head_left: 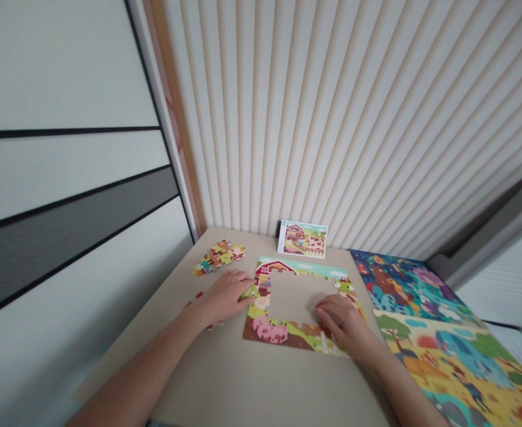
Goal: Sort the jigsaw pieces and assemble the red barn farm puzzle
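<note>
Left hand (229,295), loosely spread, at left edge of puzzle border (282,336); right hand (343,320), half-curled, over right side; grips indeterminable.

- Left forearm (154,363), bare, slants up from the lower left.
- Left hand (229,293) lies palm down, its fingers (238,275) extended and thumb (245,302) set apart from them.
- Right forearm (400,379), also bare, angles in from the lower right.
- Right hand (345,320) faces inward, knuckles up, fingers bent, thumb beneath them.
</note>
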A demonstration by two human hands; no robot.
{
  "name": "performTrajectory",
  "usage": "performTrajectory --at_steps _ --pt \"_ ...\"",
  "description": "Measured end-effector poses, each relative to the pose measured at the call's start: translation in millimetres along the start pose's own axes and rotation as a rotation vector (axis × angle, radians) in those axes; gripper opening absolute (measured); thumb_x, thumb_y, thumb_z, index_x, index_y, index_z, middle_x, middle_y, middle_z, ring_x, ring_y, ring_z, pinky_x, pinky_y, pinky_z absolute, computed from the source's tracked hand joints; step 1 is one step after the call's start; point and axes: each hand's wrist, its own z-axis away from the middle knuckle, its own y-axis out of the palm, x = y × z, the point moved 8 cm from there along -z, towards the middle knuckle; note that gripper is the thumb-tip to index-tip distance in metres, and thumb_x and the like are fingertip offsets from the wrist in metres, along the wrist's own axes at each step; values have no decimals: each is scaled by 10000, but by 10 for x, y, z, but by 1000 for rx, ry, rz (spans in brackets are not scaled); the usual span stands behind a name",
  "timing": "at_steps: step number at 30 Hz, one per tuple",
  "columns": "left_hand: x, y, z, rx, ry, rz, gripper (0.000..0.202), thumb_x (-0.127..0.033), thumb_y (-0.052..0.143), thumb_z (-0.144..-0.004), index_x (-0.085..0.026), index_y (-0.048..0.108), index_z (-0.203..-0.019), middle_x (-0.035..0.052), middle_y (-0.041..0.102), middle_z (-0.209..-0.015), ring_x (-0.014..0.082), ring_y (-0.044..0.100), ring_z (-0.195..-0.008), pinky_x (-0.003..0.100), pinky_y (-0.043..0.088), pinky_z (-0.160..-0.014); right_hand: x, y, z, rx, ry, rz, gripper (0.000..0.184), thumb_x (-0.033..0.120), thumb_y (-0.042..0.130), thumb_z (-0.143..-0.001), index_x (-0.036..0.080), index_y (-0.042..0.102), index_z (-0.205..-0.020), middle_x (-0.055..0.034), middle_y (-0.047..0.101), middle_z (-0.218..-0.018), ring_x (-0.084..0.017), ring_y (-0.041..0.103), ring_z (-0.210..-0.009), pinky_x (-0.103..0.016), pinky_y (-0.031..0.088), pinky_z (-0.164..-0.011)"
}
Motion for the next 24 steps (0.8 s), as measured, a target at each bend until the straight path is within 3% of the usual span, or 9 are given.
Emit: performTrajectory --at_steps 5,13,19,22,24 --pt "47 -3 -15 -10 -48 10 428 -468 702 -881 -224 651 -1228 76 643 -1141 264 573 -1094 376 420 -979 2 21 4 18 -17 4 253 282 458 -1035 224 667 -905 -68 703 -984 -220 617 -938 -383 452 -897" --pt "133 -25 38 18 -89 7 313 -463 717 -859 -231 690 -1068 53 636 -1068 246 598 -1012 354 438 -933 -27 42 7 15 -17 6 262 289 457 -1035 226 667 -891 -63 708 -971 -218 626 -921 -386 458 -889" --pt "415 -93 42 20 -152 -10 291 -434 704 -865 -233 690 -1075 65 654 -1121 255 608 -1063 361 435 -981 -3 33 9 22 -14 -3 261 288 455 -1037 231 677 -913 -61 711 -994 -218 628 -943 -390 452 -911" --pt "629 -237 38 -84 -251 -84 300 -372 598 -942 -216 659 -1190 98 647 -1211 263 580 -1156 372 416 -1023 -6 38 15 25 -14 -5 266 290 452 -1038 232 677 -909 -63 712 -988 -218 633 -932 -385 458 -902" --pt "837 -355 95 -157 -399 -181 311 -337 523 -973 -193 643 -1222 130 644 -1226 283 569 -1179 397 417 -1018 -3 39 17 24 -23 0 273 292 449 -1038 232 680 -906 -66 714 -985 -220 638 -926 -383 464 -894"
